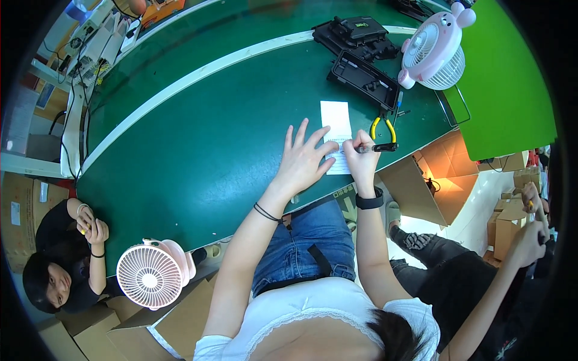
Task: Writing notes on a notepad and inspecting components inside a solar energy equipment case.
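A small spiral notepad [336, 118] lies open on the green table, its upper page blank and its lower page lined. My right hand [361, 157] is closed round a dark pen [384, 147] above the lined page, whose writing, if any, is too small to make out. My left hand [306, 155] rests with spread fingers at the notepad's left side, fingertips reaching its edge. Just beyond my right hand are yellow-handled pliers [383, 126], their jaws against a black open case [365, 79].
A pink-and-white fan [433, 51] stands at the far right and another pink fan [149, 274] at the near left table edge. Black cases [352, 31] lie at the back. One person sits at the left corner, another at my right. Cardboard boxes [415, 189] stand below the table.
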Available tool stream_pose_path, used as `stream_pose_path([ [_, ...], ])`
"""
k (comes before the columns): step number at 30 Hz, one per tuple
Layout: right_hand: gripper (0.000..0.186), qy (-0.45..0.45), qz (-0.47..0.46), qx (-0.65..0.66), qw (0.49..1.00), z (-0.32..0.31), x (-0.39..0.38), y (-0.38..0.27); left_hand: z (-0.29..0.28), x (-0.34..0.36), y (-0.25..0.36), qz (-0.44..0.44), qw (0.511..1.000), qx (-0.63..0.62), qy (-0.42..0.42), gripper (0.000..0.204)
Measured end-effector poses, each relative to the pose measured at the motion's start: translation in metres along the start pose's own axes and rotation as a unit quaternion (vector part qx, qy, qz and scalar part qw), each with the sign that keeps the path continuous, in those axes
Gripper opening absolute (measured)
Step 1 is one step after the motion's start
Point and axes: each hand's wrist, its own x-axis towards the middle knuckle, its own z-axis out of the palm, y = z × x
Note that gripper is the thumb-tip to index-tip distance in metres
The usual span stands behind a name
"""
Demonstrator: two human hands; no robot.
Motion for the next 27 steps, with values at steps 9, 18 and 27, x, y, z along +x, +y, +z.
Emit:
stream_pose_path([
  [9, 0.026, 0.001, 0.003, 0.004, 1.000, 0.000, 0.000, 0.001, 0.000, 0.001, 0.000, -0.003, 1.000, 0.003, -0.005, 0.022],
  [18, 0.026, 0.006, 0.002, 0.012, 1.000, 0.000, 0.001, 0.000, 0.000, 0.001, 0.000, 0.008, 1.000, -0.006, 0.008, 0.022],
  [27, 0.027, 0.005, -0.011, -0.026, 1.000, 0.000, 0.001, -0.007, 0.001, 0.001, 0.000, 0.001, 1.000, 0.004, -0.002, 0.024],
])
